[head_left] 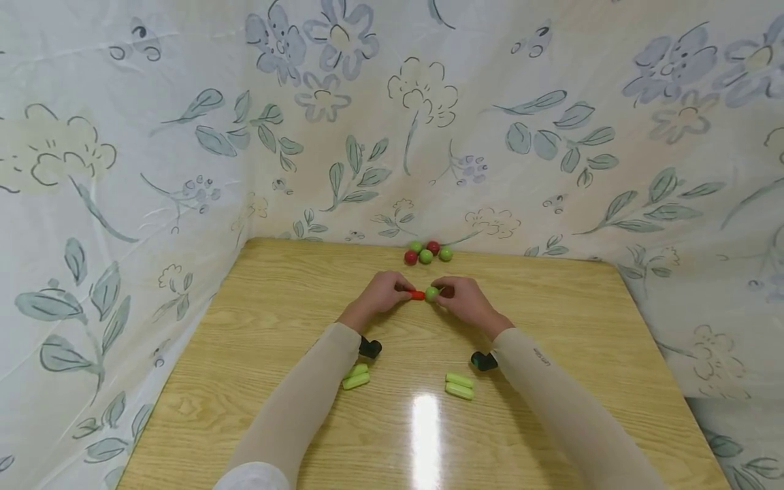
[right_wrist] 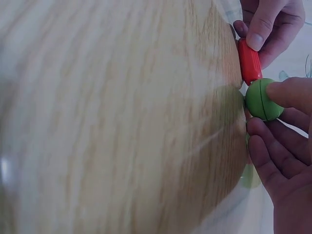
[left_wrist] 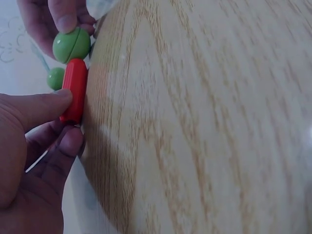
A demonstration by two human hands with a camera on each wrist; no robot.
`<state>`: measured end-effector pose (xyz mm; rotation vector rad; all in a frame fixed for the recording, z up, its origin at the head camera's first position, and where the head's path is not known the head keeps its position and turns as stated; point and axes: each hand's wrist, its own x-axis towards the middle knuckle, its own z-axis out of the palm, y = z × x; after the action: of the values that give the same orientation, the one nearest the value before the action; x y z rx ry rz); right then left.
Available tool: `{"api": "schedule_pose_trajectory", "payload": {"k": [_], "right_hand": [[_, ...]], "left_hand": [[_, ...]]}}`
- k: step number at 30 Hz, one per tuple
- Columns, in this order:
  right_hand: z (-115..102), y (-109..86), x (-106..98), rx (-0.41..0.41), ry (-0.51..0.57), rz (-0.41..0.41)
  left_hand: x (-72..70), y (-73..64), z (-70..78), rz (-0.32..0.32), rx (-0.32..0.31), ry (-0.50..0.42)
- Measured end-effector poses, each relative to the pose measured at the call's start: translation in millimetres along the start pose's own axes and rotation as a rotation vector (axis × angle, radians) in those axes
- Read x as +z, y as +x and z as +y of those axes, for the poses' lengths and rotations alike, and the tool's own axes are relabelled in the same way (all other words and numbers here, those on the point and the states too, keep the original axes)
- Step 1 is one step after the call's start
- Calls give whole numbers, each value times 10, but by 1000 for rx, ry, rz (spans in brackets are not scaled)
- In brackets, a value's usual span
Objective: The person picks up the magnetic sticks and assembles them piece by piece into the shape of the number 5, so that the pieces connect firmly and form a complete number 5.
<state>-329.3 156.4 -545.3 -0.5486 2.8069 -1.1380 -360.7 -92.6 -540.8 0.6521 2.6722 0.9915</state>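
A red ribbed stick [head_left: 418,295] lay low at the table [head_left: 520,299] surface, past the middle of the table, one end touching or all but touching a green ball [head_left: 431,294] with a seam round it. The left hand [head_left: 386,291] pinched the stick between thumb and fingers; the right hand [head_left: 464,298] held the ball the same way. Beyond them, near the table's far edge, three green balls [head_left: 446,254] and two red balls [head_left: 411,257] sat in a close cluster. Nearer the person lay two pairs of pale green sticks [head_left: 459,386], the left pair partly hidden by a beige sleeve [head_left: 306,401]. Black devices [head_left: 484,361] showed beside both sleeves. Floral cloth [head_left: 392,156] hung behind.
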Motion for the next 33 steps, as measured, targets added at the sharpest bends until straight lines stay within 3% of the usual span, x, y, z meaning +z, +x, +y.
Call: {"api": "schedule_pose_trajectory", "payload": {"k": [25, 33], "right_hand": [[-26, -72, -46, -7, 24, -4], [12, -63, -77, -29, -17, -19]], "left_hand": [[-6, 51, 47, -10, 66, 14], [-1, 60, 91, -10, 81, 17]]}}
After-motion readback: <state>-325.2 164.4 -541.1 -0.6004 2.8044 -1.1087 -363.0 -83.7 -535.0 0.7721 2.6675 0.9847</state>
